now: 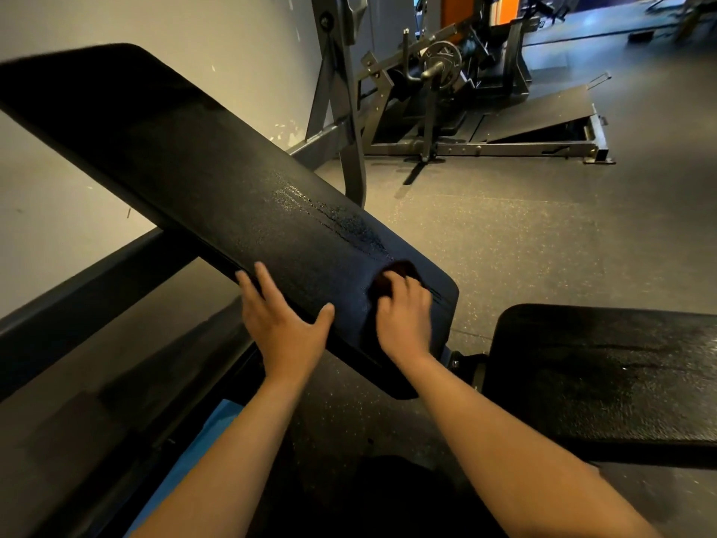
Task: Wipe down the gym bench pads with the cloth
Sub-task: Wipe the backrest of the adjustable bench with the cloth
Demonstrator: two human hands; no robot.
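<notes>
Mid-wipe, the right hand (pixel 403 316) clutches the dark cloth (pixel 394 275) against the lower end of the inclined back pad (pixel 186 176) while the flat-fingered left hand (pixel 285 324) braces its edge; next strokes probably should climb through the wet streaks (pixel 341 223), then cover the seat pad (pixel 601 374).
</notes>
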